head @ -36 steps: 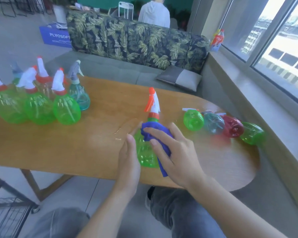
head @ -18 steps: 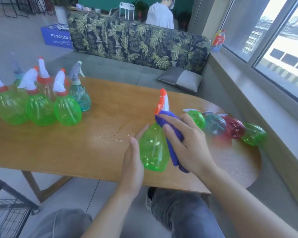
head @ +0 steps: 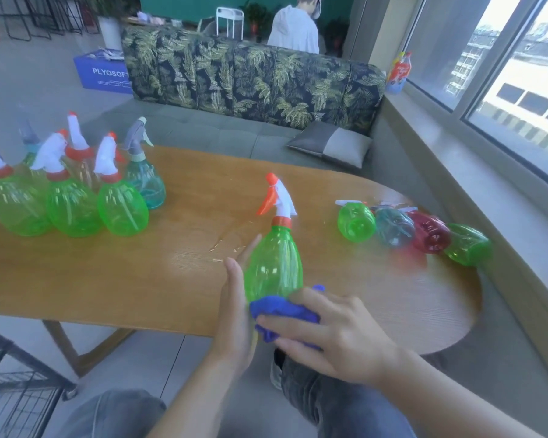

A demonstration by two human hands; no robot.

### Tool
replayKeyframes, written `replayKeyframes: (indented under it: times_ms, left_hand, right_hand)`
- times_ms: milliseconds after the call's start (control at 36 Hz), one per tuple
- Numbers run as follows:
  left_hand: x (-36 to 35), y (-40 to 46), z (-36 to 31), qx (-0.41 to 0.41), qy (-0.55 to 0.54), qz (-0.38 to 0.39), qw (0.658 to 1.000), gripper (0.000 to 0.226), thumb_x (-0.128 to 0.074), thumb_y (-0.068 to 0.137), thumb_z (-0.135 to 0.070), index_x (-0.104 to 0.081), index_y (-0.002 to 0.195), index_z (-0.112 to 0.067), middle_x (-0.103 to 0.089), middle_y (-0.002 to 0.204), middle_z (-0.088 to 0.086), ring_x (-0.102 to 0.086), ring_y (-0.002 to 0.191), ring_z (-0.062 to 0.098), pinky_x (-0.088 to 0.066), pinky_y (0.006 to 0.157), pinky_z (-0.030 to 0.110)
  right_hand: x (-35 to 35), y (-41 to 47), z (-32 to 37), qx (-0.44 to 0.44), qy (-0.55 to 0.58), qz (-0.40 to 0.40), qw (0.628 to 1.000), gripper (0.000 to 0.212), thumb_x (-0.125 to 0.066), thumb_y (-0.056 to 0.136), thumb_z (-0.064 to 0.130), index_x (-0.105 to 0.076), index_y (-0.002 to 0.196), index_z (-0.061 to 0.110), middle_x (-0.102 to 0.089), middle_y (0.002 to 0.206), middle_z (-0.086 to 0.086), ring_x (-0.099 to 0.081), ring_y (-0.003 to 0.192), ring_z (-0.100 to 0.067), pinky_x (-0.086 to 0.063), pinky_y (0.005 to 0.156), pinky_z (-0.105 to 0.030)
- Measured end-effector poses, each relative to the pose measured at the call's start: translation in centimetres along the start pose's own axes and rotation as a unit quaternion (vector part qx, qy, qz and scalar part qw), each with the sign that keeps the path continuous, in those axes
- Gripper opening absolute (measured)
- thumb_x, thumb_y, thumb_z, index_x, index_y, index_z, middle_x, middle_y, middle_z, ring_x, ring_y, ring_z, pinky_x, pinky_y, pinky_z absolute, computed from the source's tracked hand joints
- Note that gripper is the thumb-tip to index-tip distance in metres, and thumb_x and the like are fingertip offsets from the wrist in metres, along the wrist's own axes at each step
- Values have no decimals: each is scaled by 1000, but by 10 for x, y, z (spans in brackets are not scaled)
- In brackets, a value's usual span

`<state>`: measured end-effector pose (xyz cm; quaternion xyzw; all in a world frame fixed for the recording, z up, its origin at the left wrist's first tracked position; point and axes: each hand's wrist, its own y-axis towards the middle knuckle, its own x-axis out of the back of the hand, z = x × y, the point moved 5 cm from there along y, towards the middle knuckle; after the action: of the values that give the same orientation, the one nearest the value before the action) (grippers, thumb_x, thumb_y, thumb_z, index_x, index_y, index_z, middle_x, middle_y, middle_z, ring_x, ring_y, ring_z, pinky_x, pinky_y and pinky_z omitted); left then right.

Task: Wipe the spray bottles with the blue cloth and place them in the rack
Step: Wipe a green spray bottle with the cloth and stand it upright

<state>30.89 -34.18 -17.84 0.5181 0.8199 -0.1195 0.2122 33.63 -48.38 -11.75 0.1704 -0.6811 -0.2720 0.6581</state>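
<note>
So the green bottle (head: 274,263) is upright between both hands, held above the near table (head: 124,279) edge. Left hand (head: 236,311) cups its side with fingers fairly straight, looks like it's just steadying the thing. Right hand (head: 326,330) has the blue cloth (head: 282,311) bunched under its fingers and presses it against the bottle's lower part, so I'd guess the bottom is being wiped. Right of the right hand, four bottles (head: 415,230) lie on their sides. Well off to the left of the left hand, a cluster (head: 70,191) of bottles stands upright. The wire rack (head: 16,387) sits down low, left of the left arm, with the table corner between it and the bottle.
</note>
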Motion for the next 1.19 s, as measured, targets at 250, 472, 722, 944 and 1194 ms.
replayKeyframes:
  times_ms: [250,472,722,944,1194]
  left_hand:
    - [-12,-1,6,-53,84,38,994,70,-31,96,-84,-63,146,-46,-58,159,-11,-48,152,16,-33,127,59]
    - [-2,1,7,-37,94,19,995,83,-36,89,-95,-59,150,-45,-61,156,0,-56,146,28,-39,123,63]
    - [0,4,10,-19,87,20,996,75,-31,95,-89,-58,151,-47,-54,162,-6,-49,151,30,-39,122,64]
    - [-7,-2,8,-48,98,49,993,79,-75,85,-77,-54,154,-45,-50,165,-6,-42,157,27,-31,126,67]
    - [-9,0,10,-28,80,62,994,73,-79,86,-64,-53,153,-53,-48,165,-17,-41,157,20,-30,127,63]
  right_hand:
    - [12,25,-55,-308,133,-143,931,30,-55,104,38,-76,123,29,-49,93,20,-57,85,-5,-41,76,-14]
    - [-15,-3,-12,-161,100,-96,977,25,-61,105,31,-76,125,26,-49,96,5,-48,78,-5,-48,66,-24]
    - [-8,-17,2,-88,73,2,993,25,-62,104,41,-74,126,36,-54,103,6,-50,73,-13,-45,60,-23]
    - [5,-32,-20,-343,202,-187,898,27,-60,98,30,-75,119,26,-56,99,15,-60,89,-6,-42,79,-13]
    - [-17,-34,-26,-467,366,-200,779,27,-56,100,28,-69,124,28,-69,126,11,-63,120,-9,-44,98,-16]
